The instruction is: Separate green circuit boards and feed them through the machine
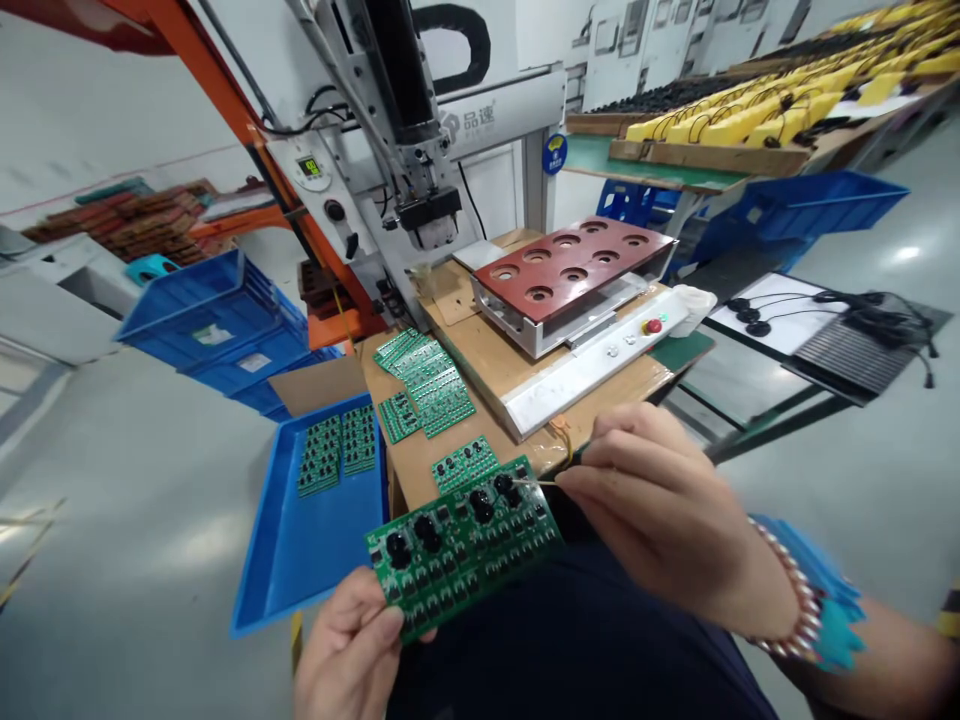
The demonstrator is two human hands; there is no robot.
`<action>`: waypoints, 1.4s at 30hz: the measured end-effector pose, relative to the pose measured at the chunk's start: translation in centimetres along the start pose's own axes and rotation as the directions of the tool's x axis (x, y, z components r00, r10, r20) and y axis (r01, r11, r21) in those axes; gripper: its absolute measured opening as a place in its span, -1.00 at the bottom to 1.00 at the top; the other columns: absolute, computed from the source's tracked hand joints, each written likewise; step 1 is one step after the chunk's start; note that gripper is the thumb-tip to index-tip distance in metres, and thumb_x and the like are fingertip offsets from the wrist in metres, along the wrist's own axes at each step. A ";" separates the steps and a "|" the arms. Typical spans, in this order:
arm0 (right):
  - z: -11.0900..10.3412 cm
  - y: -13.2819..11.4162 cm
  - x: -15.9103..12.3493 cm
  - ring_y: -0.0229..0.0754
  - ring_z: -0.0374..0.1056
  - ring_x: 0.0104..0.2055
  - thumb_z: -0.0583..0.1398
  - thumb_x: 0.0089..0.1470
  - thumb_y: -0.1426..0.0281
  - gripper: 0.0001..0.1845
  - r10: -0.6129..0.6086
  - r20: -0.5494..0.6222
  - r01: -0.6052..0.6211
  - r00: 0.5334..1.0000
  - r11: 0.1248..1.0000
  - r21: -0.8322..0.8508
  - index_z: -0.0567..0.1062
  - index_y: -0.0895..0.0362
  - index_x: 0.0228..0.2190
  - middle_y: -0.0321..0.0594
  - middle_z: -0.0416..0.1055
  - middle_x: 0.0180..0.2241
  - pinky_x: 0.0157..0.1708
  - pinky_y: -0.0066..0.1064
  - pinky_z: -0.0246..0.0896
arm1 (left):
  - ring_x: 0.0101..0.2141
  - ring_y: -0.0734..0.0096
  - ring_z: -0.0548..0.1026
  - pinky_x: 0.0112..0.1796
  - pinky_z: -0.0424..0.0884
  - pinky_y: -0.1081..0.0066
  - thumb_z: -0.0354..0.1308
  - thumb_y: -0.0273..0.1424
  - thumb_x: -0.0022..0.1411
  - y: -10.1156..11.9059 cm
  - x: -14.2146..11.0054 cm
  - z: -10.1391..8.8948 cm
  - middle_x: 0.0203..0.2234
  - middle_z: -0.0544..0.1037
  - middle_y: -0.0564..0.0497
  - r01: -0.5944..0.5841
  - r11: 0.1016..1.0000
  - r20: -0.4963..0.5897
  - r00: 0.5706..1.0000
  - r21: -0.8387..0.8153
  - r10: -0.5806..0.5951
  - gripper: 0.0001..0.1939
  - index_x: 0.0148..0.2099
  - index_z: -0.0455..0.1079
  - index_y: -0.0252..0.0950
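Observation:
My left hand (356, 635) pinches the lower left corner of a green circuit board (469, 590), thumb on top. Several glossy black blobs lie along the board's upper part, with rows of small components below them. My right hand (652, 500) is closed around a thin pale stick (541, 483), whose tip touches or nearly touches the rightmost black blob (507, 488). Just beyond the held board, another circuit board (465, 464) rests on the wooden table. Farther back on the table are overlapping green boards (435, 380).
A blue tray (262, 560) with stacked boards stands to the left, near stacked blue crates (206, 310). Ahead is a machine with a red-brown fixture plate (574, 262) with round holes and a red button (652, 327). Black cables (847, 310) lie on a side table at right.

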State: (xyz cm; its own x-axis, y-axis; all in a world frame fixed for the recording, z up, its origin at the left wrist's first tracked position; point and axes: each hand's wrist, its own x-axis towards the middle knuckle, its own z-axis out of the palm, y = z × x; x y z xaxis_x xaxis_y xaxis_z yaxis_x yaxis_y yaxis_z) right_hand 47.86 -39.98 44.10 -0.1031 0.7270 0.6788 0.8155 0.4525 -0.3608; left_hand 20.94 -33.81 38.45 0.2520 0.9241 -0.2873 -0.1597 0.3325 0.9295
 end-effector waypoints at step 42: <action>0.2 -0.1 -0.2 -0.20 0.14 -0.28 0.14 -0.01 0.64 -0.80 0.013 0.001 -0.013 1.000 1.000 -0.004 0.44 0.20 -0.31 -0.21 0.32 -0.44 -0.28 -0.24 0.09 | -0.55 0.38 0.39 -0.52 0.34 0.44 0.35 -0.28 -0.12 -0.5 -0.2 -0.2 -0.64 0.47 0.02 -0.006 1.000 0.068 0.998 0.024 0.005 -0.83 -0.50 0.52 -0.27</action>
State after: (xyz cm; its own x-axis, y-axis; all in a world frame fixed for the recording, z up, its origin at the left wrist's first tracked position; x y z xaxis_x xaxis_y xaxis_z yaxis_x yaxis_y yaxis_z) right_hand 47.68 -40.08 43.84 -0.0932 0.7333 0.6735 0.8190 0.4412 -0.3670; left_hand 20.74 -34.12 38.01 0.3155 0.9107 -0.2667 -0.1382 0.3221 0.9365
